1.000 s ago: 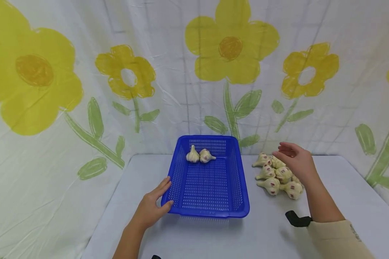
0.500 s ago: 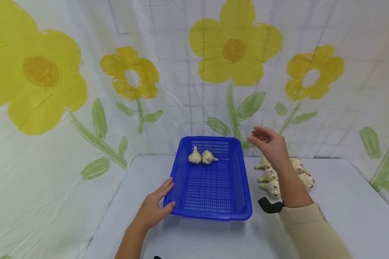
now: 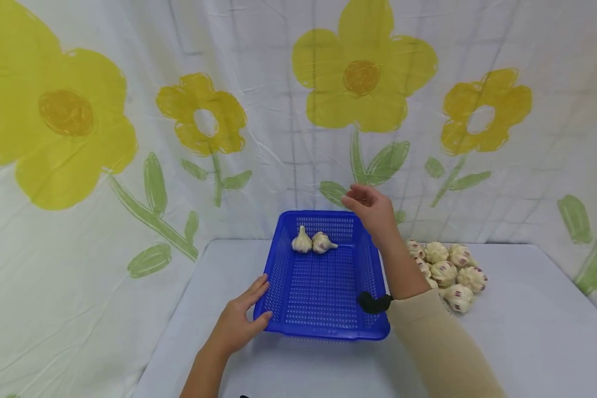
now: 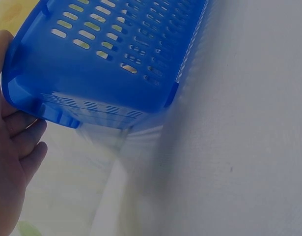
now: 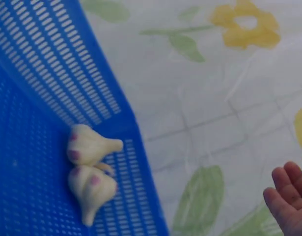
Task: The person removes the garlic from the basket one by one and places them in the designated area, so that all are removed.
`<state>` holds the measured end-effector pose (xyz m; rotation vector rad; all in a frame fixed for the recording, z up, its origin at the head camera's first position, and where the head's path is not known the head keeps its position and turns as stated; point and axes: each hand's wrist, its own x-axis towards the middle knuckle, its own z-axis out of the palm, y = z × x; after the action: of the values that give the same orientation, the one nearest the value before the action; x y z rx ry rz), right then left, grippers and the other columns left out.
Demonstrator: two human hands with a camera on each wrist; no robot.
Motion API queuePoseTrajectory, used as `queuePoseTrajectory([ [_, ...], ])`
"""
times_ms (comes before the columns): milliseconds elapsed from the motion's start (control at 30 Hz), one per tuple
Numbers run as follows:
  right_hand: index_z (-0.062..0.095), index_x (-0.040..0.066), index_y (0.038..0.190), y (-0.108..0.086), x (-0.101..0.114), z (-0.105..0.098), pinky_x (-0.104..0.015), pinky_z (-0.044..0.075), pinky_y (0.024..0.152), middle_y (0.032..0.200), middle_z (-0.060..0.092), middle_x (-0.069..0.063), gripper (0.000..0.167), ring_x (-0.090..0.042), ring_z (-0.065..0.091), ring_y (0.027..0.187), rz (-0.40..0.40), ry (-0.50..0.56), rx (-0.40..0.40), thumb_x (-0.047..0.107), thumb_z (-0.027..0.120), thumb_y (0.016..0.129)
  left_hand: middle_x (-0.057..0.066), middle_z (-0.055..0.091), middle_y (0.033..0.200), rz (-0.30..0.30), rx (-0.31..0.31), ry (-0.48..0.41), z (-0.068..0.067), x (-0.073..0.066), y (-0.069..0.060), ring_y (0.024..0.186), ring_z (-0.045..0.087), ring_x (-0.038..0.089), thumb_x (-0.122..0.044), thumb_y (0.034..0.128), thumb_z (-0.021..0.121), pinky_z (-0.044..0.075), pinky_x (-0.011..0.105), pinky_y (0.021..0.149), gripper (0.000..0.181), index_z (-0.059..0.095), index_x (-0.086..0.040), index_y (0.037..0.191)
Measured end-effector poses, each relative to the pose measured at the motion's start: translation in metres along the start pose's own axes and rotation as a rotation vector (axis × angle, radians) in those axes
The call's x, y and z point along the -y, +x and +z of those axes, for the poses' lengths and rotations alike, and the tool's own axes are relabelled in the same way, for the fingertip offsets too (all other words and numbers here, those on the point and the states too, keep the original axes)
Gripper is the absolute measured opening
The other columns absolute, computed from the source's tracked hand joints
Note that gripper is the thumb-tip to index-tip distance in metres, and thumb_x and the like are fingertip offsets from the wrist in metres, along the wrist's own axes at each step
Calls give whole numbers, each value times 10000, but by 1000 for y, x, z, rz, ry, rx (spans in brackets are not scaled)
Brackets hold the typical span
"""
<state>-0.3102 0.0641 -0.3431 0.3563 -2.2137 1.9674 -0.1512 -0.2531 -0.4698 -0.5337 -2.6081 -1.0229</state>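
A blue plastic basket [image 3: 318,287] with slotted sides stands on the table. Two garlic bulbs [image 3: 302,240] lie against its far inner wall, also in the right wrist view. My left hand [image 3: 236,323] holds the basket's near left corner, thumb at the front rim and fingers along the left side. In the left wrist view, the fingers [image 4: 30,140] reach round below the rim. My right hand [image 3: 375,213] is raised above the basket's far right corner, fingers loosely bent. Nothing shows in it, and the right wrist view has its fingers [image 5: 288,184] apart from the basket.
Right of the basket, several garlic bulbs [image 3: 445,273] lie in a group, partly hidden by the right forearm. A white table [image 3: 517,331] carries everything. Behind it hangs a white cloth [image 3: 273,166] printed with yellow flowers.
My right hand has moved left from over the garlic pile to above the basket's far right corner. The left hand stays at the basket, and the bulbs inside have not moved.
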Motion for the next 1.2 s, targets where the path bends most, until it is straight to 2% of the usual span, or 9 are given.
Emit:
queuePoseTrajectory([
  [300,508,53,1413,16,-39,37,-476,411,1126,1348,573,-145,613,-282,525,1269,248,138,43,297,721,893,-22,422,1540,2,-5,-2,1,0,0,1392,432,193,-198,830,731,409,442,1091,636,527,-50,1413],
  [367,495,53,1426,17,-47,43,-471,399,1137,1372,560,-142,634,-288,508,1297,297,133,40,305,723,891,-18,422,1540,1,-2,-7,1,0,0,1393,430,194,-197,830,731,408,443,1091,636,525,-51,1414],
  [467,513,86,1421,19,-59,50,-466,384,1146,1399,554,-111,649,-286,480,1333,346,64,21,356,734,874,-25,419,1542,-3,-3,-8,1,0,0,1395,427,191,-202,831,732,406,443,1094,638,525,-60,1417],
  [600,523,110,1416,22,-73,58,-490,344,1165,1434,528,-92,649,-294,448,1364,388,-22,7,382,737,867,-29,418,1542,-6,-8,-2,1,0,0,1395,428,196,-207,832,733,407,447,1093,638,525,-64,1418],
  [733,514,74,1417,22,-85,63,-496,349,1162,1433,524,-124,645,-309,456,1356,414,-63,7,336,740,873,-30,417,1542,-15,-3,-2,1,0,0,1399,423,191,-205,834,731,404,444,1097,637,523,-62,1419],
  [967,475,-14,1419,21,-104,71,-463,407,1125,1430,505,-196,650,-344,464,1344,407,-149,36,241,730,879,-34,424,1536,-19,-17,2,3,0,-2,1392,432,185,-209,833,731,407,439,1096,630,532,-75,1415],
  [1200,461,-20,1430,19,-118,84,-468,445,1090,1446,495,-219,675,-362,477,1335,395,-268,58,222,740,865,-42,413,1541,-19,-8,10,1,-2,-1,1393,430,181,-213,834,723,412,438,1096,632,527,-74,1419],
])
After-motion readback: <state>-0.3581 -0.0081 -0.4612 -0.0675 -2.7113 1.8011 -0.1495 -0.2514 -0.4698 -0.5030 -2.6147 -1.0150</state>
